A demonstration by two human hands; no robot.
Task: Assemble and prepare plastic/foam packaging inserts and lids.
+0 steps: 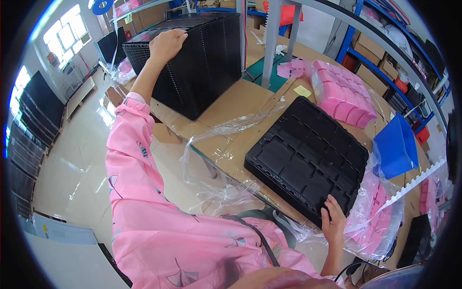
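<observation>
A tall stack of black plastic trays (207, 62) stands at the back left of the table. My left hand (167, 45) reaches up to its top, fingers closed at the rim of the uppermost tray; the fingertips are partly hidden. In front of me, slightly right, a black molded tray (308, 156) with several shallow compartments lies tilted to my view. Over its near right edge rests my right hand (333, 219), fingers lying on the surface and slightly apart. Whether more trays lie beneath this one I cannot tell.
Clear plastic wrap (226, 130) trails over the table's left edge. Bundled pink trays (341, 91) sit behind the black tray, with a blue bin (395, 146) to the right. More wrapped pink pieces (373, 216) lie near my right hand. A metal frame post (271, 45) rises at the back.
</observation>
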